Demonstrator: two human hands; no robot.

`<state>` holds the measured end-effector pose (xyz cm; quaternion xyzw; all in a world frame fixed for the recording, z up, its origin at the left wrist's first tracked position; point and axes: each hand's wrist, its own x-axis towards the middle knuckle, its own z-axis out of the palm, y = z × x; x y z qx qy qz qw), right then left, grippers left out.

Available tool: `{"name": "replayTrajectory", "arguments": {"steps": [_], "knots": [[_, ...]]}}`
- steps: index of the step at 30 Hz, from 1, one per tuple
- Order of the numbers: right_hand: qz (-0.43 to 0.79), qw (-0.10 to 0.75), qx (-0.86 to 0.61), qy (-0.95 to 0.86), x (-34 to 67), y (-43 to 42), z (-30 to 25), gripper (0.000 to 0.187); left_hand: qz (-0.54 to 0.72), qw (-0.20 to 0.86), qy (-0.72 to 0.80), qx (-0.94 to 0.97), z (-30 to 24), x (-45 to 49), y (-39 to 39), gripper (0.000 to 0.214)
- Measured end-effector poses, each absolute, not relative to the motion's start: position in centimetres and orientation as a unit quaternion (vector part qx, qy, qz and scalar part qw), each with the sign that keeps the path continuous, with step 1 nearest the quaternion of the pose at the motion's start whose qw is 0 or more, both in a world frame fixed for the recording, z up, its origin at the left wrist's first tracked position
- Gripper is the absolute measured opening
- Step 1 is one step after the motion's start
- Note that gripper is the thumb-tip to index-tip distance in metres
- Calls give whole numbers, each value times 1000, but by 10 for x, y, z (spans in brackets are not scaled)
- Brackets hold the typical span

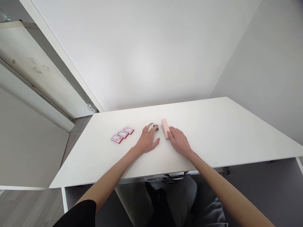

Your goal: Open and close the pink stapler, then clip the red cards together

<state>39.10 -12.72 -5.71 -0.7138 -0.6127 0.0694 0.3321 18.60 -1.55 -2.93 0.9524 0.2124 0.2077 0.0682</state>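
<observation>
A pink stapler point(165, 126) stands on the white table, its long axis pointing away from me. My right hand point(178, 140) holds its near right side, the thumb by the upper arm and the other fingers partly hidden along its side. To the left of the stapler lies a small black-and-silver object point(155, 126), too small to name for certain. My left hand point(148, 139) rests on the table with its fingers spread, the fingertips at or touching that small object and the thumb apart on the tabletop.
Three small red-and-white boxes point(122, 133) lie in an overlapping diagonal row left of my left hand. The white table point(213, 126) meets a pale wall point(151, 56) at its back edge. A whiteboard-like panel point(38, 60) leans at the far left.
</observation>
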Motion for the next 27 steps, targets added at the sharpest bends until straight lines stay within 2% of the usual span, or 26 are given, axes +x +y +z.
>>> {"name": "replayTrajectory", "arguments": {"steps": [15,27], "knots": [[90,338,-715,-605,389,-130,-51,55,277,14,352,894,-44,184,-1,60],[89,337,-715,-606,389,-130,-51,59,294,-47,437,849,-38,133,20,47]]}}
